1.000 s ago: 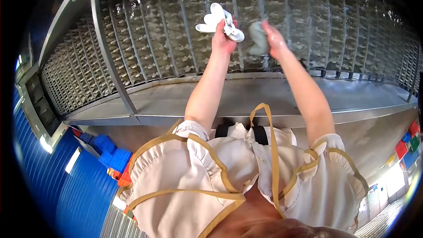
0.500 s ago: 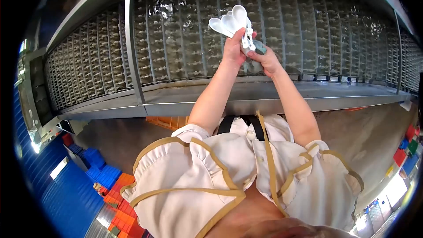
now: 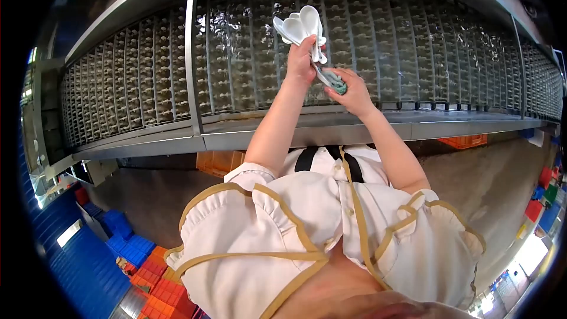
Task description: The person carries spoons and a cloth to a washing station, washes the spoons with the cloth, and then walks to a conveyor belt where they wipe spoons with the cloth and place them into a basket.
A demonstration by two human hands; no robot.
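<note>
Several white soup spoons (image 3: 301, 23) fan out from my left hand (image 3: 302, 60), which is closed around them with the bowls pointing up and away from me. My right hand (image 3: 354, 91) is closed on a green cloth (image 3: 336, 82), just below and to the right of the spoons. A whitish strip, like a spoon handle, runs from the left hand down to the cloth. Both hands are over a metal conveyor (image 3: 254, 77) with rows of small pegs, and its surface glistens wet.
A steel ledge (image 3: 260, 139) runs along the conveyor's near side, with an upright post (image 3: 192, 53) on the left. Orange crates (image 3: 218, 162) are below the ledge. Stacks of blue crates (image 3: 133, 248) and red crates (image 3: 165, 289) stand at lower left.
Both hands have shifted slightly left in view. My right hand has drawn down and apart from the left with the cloth; the spoons stay in the left hand.
</note>
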